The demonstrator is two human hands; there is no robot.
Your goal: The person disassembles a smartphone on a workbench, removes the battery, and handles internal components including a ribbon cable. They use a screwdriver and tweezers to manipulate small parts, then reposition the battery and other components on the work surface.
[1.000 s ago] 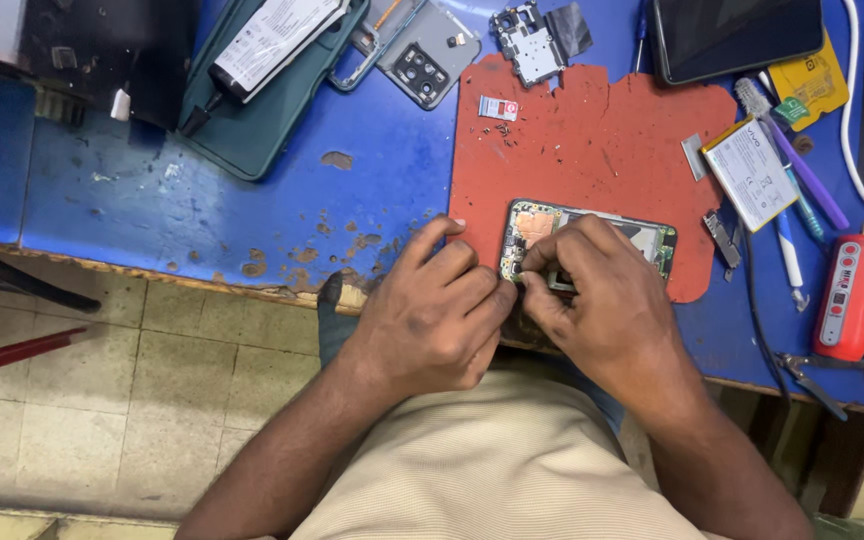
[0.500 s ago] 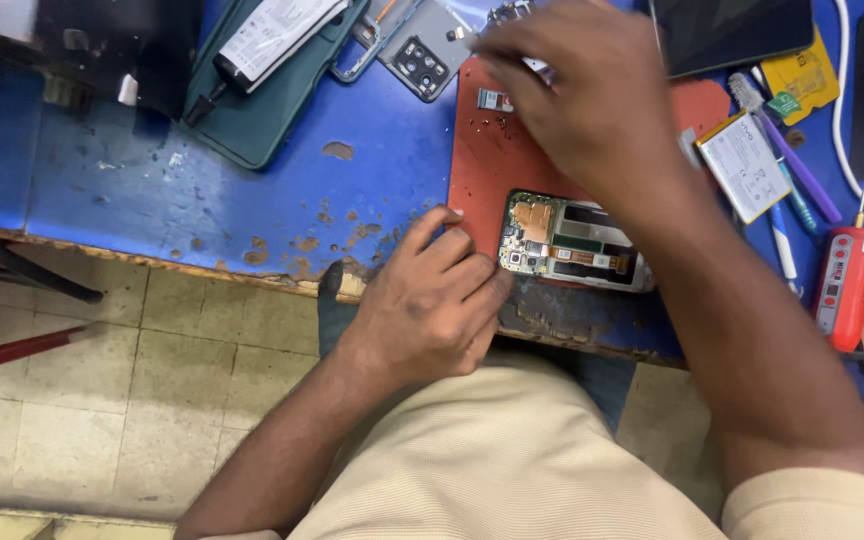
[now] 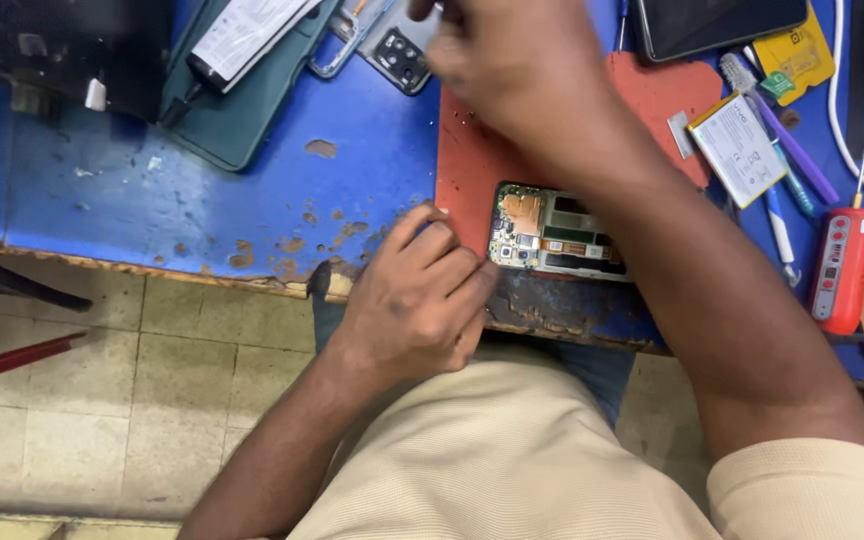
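Note:
An opened phone with its circuit board bare lies on a red mat at the near edge of the blue workbench. My left hand rests beside the phone's left end, fingers curled, fingertips touching its edge. My right hand is stretched far over the mat toward the back of the bench, blurred, near a loose phone back cover. Whether it holds anything is unclear. My right forearm hides the phone's right part.
A green case with a white battery on it lies at the back left. Right of the mat are a loose battery, pens, a red tool, a white cable and a dark tablet. Tiled floor lies below the bench edge.
My right hand left the phone and reached away to the far side of the mat. My left hand stayed at the phone's left end.

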